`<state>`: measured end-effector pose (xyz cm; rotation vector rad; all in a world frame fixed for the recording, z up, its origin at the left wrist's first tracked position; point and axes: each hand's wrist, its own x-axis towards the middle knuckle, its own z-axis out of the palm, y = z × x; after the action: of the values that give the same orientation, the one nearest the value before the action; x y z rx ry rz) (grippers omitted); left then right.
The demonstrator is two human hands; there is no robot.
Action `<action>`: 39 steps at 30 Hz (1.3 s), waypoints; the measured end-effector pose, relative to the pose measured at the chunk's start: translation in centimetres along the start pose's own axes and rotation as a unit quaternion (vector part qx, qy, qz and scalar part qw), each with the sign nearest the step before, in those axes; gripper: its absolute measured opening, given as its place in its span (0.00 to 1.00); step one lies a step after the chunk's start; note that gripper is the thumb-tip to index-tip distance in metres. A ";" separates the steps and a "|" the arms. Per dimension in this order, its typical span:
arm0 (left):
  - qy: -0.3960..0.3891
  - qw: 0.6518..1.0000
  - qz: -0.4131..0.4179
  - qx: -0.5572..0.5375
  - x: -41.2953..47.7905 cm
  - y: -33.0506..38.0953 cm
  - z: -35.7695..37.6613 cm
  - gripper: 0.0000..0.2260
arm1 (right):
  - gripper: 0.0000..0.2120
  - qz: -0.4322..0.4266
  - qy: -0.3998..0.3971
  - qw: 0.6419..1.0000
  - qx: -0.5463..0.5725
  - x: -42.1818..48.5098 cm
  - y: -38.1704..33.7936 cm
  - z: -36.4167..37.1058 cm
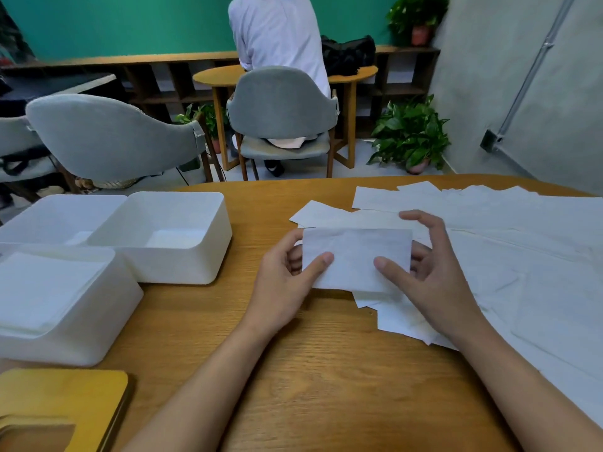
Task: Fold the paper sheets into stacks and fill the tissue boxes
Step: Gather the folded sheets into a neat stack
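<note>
A folded white paper sheet (354, 256) is held just above the wooden table (310, 370) between both hands. My left hand (284, 282) pinches its left edge, thumb on top. My right hand (424, 275) pinches its right edge, with the index finger raised above it. Loose white sheets (522, 256) cover the table's right side. At the left stand three white tissue boxes: a near one (65, 331) holding a stack of folded sheets, an open one (182, 262) beside it, and a third (58, 213) behind.
Wooden box lids (62, 399) lie stacked at the near left corner. Beyond the table stand grey chairs (111, 135), a person at a small round table (284, 34), and potted plants (411, 135).
</note>
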<state>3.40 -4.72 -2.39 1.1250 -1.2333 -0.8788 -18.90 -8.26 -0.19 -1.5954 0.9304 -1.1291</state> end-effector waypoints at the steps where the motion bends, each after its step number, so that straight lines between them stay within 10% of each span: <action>1: -0.001 1.000 -0.004 -0.006 0.0 0.1 0.1 0.13 | 0.28 0.002 -0.020 1.000 0.019 0.0 -0.1 -0.1; 6: -0.009 1.000 0.002 0.010 0.1 0.0 0.9 0.18 | 0.12 -0.033 -0.055 0.993 -0.097 0.3 0.5 -0.3; 13: -0.043 0.934 0.170 0.312 0.1 -1.6 1.2 0.18 | 0.16 0.001 0.094 0.985 -0.143 1.1 2.5 -1.1; 20: -0.172 0.888 0.213 0.370 0.3 -2.8 1.9 0.11 | 0.18 -0.011 0.080 0.984 -0.157 1.0 2.5 -0.8; 31: -0.118 0.896 0.246 0.352 -0.5 -1.9 1.4 0.03 | 0.19 -0.012 0.067 0.986 -0.152 0.5 2.1 -0.2; 39: 0.059 0.908 0.274 0.313 -0.6 -0.9 0.5 0.04 | 0.08 0.000 0.043 0.992 -0.116 0.3 1.6 -0.6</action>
<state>2.92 -4.44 -3.40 1.1979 -1.6713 0.0292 -19.44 -9.16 -1.59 -1.7436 1.1536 -1.1302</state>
